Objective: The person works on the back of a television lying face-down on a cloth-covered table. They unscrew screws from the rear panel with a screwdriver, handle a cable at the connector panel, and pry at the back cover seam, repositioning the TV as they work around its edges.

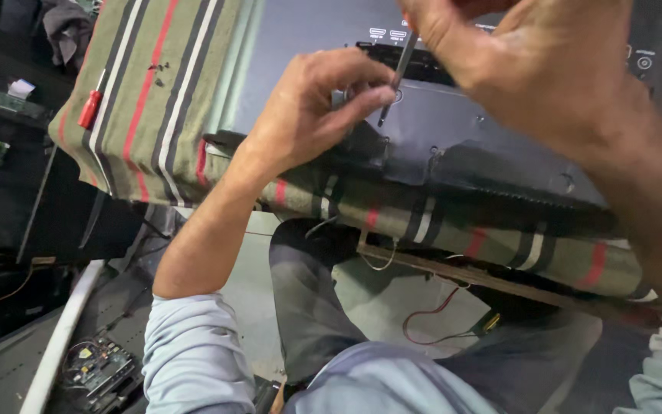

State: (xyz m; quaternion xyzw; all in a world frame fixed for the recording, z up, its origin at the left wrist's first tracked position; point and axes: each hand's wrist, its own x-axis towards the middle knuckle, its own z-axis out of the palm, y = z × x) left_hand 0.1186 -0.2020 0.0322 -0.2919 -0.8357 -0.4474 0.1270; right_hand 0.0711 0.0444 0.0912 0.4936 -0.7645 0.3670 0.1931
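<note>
A dark flat panel (453,130), the back of a screen, lies face down on a striped cloth (162,84) over a table. My right hand (530,61) grips a screwdriver (396,80) by its top end, with the shaft slanting down and its tip close to the panel's back. My left hand (316,103) pinches the lower shaft between thumb and fingertips, just above the tip. My knees and grey trousers (308,307) show below the table edge.
A second screwdriver with a red handle (90,107) and a few small screws (155,73) lie on the cloth at the left. Circuit boards (97,368) sit on the floor at lower left, and a red wire (430,314) hangs under the table.
</note>
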